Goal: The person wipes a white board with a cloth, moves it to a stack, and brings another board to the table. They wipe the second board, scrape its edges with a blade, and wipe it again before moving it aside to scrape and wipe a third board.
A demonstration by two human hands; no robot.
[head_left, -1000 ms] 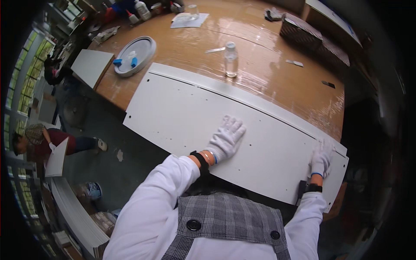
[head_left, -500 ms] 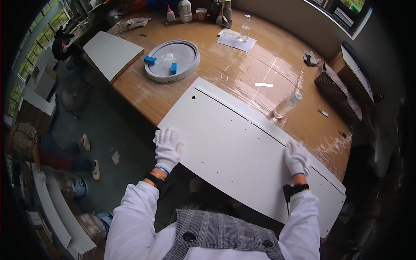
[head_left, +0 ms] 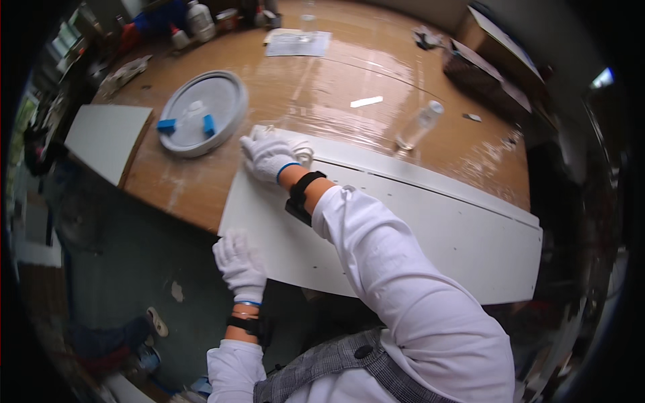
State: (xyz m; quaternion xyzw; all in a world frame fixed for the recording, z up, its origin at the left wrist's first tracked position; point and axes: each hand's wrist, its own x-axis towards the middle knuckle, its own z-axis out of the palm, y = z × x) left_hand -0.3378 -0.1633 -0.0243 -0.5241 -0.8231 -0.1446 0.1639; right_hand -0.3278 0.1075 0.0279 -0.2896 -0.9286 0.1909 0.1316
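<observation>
While the right hand (head_left: 270,158) reaches across the white panel (head_left: 467,225) beyond the left hand (head_left: 242,269), neither grip is clear.

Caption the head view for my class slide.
White panel, gloved left hand at its near left corner, gloved right hand at its far left corner.

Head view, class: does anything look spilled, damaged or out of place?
Yes: a pale, irregular patch on the dark floor, left of the left hand. Its colour breaks the dark surface; spill or damage, I cannot tell.
</observation>
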